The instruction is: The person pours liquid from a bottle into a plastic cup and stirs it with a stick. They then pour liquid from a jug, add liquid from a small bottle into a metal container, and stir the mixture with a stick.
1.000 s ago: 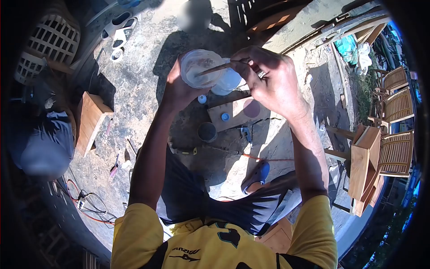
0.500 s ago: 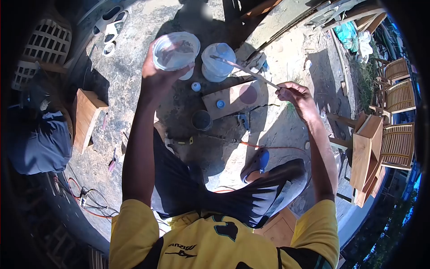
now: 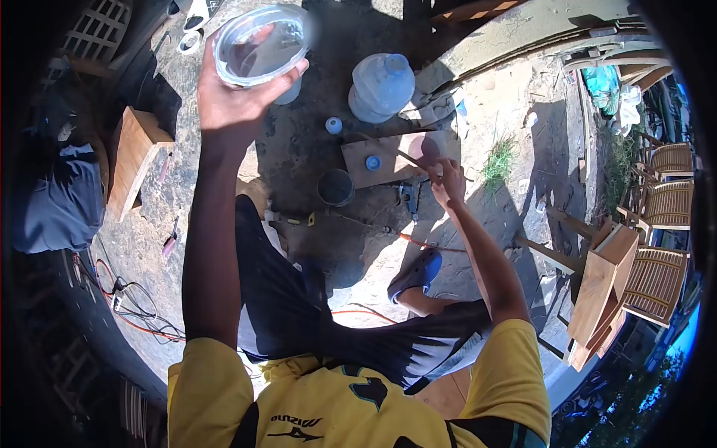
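My left hand (image 3: 228, 104) holds up a clear round plastic tub (image 3: 258, 63), its fingers and thumb wrapped round the sides. The tub is tilted, and I cannot tell what is in it. My right hand (image 3: 447, 184) is closed on a thin stick (image 3: 408, 157), which points left over a wooden board (image 3: 358, 174). On that board lie a reddish-brown disc (image 3: 424, 149) and a blue cap (image 3: 373, 163). Behind it stands a translucent plastic jug (image 3: 381, 88). Beside the board are a small white round item (image 3: 334, 125) and a dark cup (image 3: 336, 187).
A blue tool (image 3: 408, 200) and an orange cord (image 3: 418, 240) lie before the board. To the left are a wooden piece (image 3: 134, 160) and tangled cables (image 3: 131, 295). Wooden furniture (image 3: 605, 280) and slatted chairs (image 3: 657, 276) stand right. Another person's dark clothing (image 3: 63, 201) shows far left.
My left hand has moved up and left with the tub, away from the jug. My right hand has lowered the stick from over the jug to the board.
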Action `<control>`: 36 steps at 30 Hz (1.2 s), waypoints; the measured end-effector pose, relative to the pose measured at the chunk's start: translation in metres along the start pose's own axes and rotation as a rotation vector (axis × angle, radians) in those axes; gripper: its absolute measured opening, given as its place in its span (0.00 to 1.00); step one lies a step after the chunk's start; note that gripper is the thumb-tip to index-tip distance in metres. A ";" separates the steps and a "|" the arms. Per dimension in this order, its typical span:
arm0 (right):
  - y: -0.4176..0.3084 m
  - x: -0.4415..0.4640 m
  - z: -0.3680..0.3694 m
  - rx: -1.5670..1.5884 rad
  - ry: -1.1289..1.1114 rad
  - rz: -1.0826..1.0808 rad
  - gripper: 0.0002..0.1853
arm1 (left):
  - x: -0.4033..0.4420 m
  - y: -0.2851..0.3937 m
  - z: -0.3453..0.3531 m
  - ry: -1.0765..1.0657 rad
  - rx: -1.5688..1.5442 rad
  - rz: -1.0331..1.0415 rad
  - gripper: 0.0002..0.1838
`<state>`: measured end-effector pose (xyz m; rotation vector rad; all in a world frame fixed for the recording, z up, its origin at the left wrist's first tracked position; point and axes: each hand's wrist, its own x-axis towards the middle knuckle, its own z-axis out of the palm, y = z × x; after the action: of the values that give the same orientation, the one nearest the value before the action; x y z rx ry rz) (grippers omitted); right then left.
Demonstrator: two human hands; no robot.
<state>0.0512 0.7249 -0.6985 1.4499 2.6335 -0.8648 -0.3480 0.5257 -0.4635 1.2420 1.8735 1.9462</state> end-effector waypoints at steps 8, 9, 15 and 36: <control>-0.214 0.099 -0.052 0.160 0.435 -0.596 0.63 | -0.002 -0.036 -0.012 -0.069 -0.372 0.078 0.40; -0.213 0.113 -0.046 0.186 0.353 -0.492 0.61 | -0.001 -0.037 -0.014 -0.088 -0.403 0.105 0.41; -0.215 0.146 -0.063 0.286 0.298 -0.255 0.49 | -0.005 -0.012 -0.033 0.054 -0.005 0.030 0.41; -0.192 0.130 -0.034 0.187 0.395 -0.418 0.57 | -0.013 -0.012 -0.044 0.086 -0.170 0.010 0.40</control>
<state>-0.1653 0.7611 -0.6162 1.2254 3.3144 -0.9577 -0.3729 0.4872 -0.4738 1.1374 1.6998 2.1454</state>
